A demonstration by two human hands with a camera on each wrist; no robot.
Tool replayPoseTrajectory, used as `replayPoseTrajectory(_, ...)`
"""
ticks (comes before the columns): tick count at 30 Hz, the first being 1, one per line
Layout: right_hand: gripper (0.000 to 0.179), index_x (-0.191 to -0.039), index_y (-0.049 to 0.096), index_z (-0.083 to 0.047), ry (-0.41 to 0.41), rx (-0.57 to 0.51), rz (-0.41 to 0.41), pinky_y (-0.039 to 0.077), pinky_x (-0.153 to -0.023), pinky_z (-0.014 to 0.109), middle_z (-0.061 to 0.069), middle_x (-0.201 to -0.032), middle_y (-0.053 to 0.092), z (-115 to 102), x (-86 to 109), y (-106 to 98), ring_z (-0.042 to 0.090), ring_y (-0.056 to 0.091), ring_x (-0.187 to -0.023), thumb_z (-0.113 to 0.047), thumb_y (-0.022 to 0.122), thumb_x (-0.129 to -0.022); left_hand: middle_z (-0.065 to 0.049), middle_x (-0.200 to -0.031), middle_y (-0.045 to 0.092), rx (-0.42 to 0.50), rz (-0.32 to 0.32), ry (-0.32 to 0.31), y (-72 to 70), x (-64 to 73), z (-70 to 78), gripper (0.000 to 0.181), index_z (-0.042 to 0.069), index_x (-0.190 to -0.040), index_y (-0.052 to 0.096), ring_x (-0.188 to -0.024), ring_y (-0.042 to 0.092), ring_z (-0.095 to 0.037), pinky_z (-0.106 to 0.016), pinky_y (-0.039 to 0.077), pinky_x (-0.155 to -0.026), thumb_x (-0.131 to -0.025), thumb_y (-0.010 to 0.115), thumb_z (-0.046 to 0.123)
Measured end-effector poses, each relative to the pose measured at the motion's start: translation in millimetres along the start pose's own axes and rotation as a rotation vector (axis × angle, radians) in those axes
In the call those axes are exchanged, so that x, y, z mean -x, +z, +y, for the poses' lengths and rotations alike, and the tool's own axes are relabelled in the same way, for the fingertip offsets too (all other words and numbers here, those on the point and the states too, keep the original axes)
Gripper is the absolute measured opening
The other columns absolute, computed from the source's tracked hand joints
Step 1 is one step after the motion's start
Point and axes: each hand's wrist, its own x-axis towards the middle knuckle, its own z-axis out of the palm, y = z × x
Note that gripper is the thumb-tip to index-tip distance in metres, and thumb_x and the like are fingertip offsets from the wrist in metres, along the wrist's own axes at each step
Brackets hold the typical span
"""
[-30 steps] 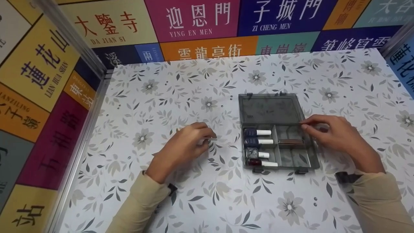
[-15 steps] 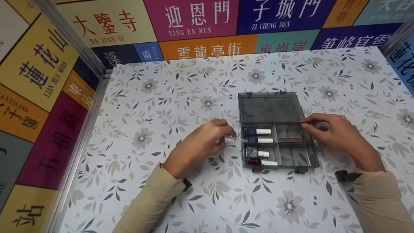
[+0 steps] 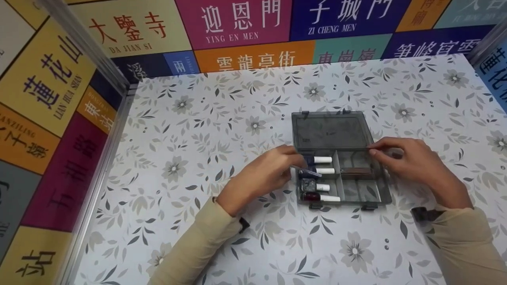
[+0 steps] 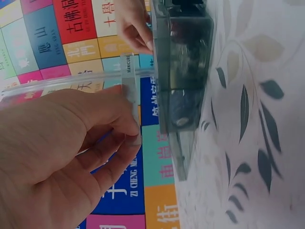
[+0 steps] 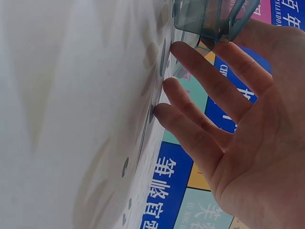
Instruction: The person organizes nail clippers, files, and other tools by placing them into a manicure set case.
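My left hand [image 3: 265,168] pinches a thin clear nail file [image 4: 128,76] marked MANICURE between thumb and fingers. In the head view the file's free end overlaps the left compartments of a smoky see-through divided box [image 3: 383,194]. My right hand [image 3: 414,166] pinches the box's right edge near the hinge with thumb and forefinger; its other fingers [image 5: 190,133] reach down to the table. On the box's left side lie several white-capped nail polish bottles, among them a dark red one [image 3: 311,196] and a glittery one [image 3: 309,185]. A slim brown-and-metal piece [image 3: 356,171] lies on the right side.
The box lid [image 3: 330,128] is folded back flat on the far side. Two latches [image 3: 369,207] stick out along the near edge. A floral cloth [image 3: 222,118] covers the table, and colourful lettered panels [image 3: 241,23] stand behind and to the left.
My left hand has moved right with the nail file, from beside the box to over its left compartments. The right hand has stayed at the box's edge.
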Motion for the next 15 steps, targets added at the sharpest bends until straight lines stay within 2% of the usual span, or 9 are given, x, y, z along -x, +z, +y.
replayPoseTrajectory(3,0.019,-0.117,0.081,-0.037,0.016,-0.015,-0.008,0.049,-0.091,0.012,-0.007,-0.115,0.082,-0.8,0.6,-0.5,0.004,0.069,-0.108,-0.047,0.071,-0.104,-0.003,-0.120,0.075,-0.016,-0.011,-0.005,5.6,-2.7,3.7,0.054,0.012,-0.121,0.080,-0.115,0.072,-0.016,-0.017,0.058,-0.099,-0.085,0.056,-0.019)
replayPoseTrajectory(6,0.020,-0.117,0.082,-0.036,0.031,-0.024,-0.011,0.045,-0.087,0.004,-0.006,-0.115,0.081,-1.3,0.5,-0.9,0.009,0.071,-0.109,-0.048,0.071,-0.104,-0.003,-0.118,0.074,-0.033,-0.010,0.002,11.2,-5.8,7.3,0.051,0.015,-0.119,0.080,-0.113,0.071,-0.016,-0.019,0.059,-0.098,-0.087,0.056,-0.017)
replayPoseTrajectory(11,0.019,-0.117,0.082,-0.035,0.016,-0.023,-0.005,0.045,-0.088,0.007,-0.003,-0.116,0.082,-1.6,0.1,-0.8,0.028,0.074,-0.116,-0.045,0.072,-0.104,-0.001,-0.117,0.074,-0.038,0.000,0.016,19.8,-11.6,12.0,0.040,0.016,-0.118,0.080,-0.113,0.071,-0.016,-0.023,0.059,-0.099,-0.095,0.060,-0.010)
replayPoseTrajectory(15,0.018,-0.116,0.082,-0.035,0.012,-0.015,0.002,0.046,-0.089,0.011,-0.005,-0.114,0.082,-1.4,0.0,-0.1,0.027,0.074,-0.114,-0.044,0.072,-0.104,-0.001,-0.113,0.072,-0.054,0.012,0.028,25.3,-17.8,16.6,0.027,0.015,-0.118,0.079,-0.107,0.070,-0.014,-0.020,0.059,-0.094,-0.104,0.062,0.000)
